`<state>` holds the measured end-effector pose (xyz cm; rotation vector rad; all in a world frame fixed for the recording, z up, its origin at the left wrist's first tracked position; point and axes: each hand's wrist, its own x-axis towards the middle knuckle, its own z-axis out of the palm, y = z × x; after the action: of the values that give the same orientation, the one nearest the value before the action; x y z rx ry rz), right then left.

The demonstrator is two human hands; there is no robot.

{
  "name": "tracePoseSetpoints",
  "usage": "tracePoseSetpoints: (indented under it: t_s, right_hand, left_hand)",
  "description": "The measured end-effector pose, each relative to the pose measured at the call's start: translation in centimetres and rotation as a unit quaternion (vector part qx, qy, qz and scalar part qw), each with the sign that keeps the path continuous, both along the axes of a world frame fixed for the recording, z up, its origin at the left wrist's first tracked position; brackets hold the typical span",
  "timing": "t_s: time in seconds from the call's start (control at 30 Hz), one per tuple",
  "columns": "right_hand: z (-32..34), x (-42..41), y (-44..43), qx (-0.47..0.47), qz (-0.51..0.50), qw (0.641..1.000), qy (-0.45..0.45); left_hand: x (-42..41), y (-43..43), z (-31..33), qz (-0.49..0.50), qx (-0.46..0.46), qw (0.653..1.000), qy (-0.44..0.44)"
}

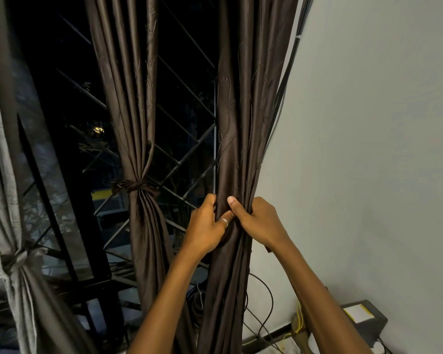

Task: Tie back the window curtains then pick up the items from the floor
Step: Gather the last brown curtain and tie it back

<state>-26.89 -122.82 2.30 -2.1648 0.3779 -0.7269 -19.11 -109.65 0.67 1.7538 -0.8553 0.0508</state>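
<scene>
A dark brown curtain (243,118) hangs at the right of the window, next to the wall. Both hands squeeze it into a bunch at mid height. My left hand (207,227), with a ring on one finger, grips it from the left. From the right my right hand (257,221) closes round it, thumb pressed on the front. A second brown curtain (128,98) in the middle is bound with a brown tie-back (136,187). At the far left a grey curtain (0,190) is knotted low down (12,260). No floor items can be made out.
A dark window with a metal grille (187,159) lies behind the curtains. A pale wall (368,149) fills the right side. Black cables (266,302) trail below the held curtain. A dark box (366,320) with yellow wires and a white socket strip sits at the bottom right.
</scene>
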Motion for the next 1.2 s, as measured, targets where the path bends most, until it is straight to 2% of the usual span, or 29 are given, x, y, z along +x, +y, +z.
tracePoseSetpoints:
  t_s: [0.23, 0.4, 0.63, 0.73, 0.83, 1.03, 1.1, 1.2]
  right_hand:
    - [0.1, 0.0, 0.0, -0.005, 0.0, 0.995, 0.096]
    - [0.0, 0.2, -0.3, 0.086, 0.082, 0.993, 0.026]
    - [-0.3, -0.1, -0.7, 0.143, 0.155, 0.977, -0.003]
    - [-0.1, -0.4, -0.8, 0.161, 0.174, 0.972, -0.007]
    - [0.1, -0.6, -0.9, 0.16, 0.179, 0.971, 0.003]
    - [-0.1, -0.2, -1.5, 0.117, 0.169, 0.978, 0.017]
    - [-0.1, 0.1, -1.7, 0.092, 0.152, 0.984, 0.035]
    - [0.0, 0.4, -1.7, 0.003, 0.089, 0.995, 0.036]
  left_hand:
    - [0.5, 0.4, -0.1, -0.011, -0.004, 1.0, -0.003]
    - [0.9, 0.8, -0.1, -0.041, -0.005, 0.999, 0.022]
    - [2.3, 1.0, -0.1, -0.079, 0.052, 0.995, -0.043]
    - [2.9, 1.2, 0.0, -0.127, 0.071, 0.989, -0.012]
    - [2.9, 1.5, 0.7, -0.191, 0.076, 0.978, 0.028]
    - [3.1, 1.6, 1.4, -0.211, 0.086, 0.974, 0.008]
    - [3.4, 1.5, 1.2, -0.187, 0.083, 0.979, -0.003]
    - [3.5, 1.0, 0.8, -0.062, 0.101, 0.99, -0.081]
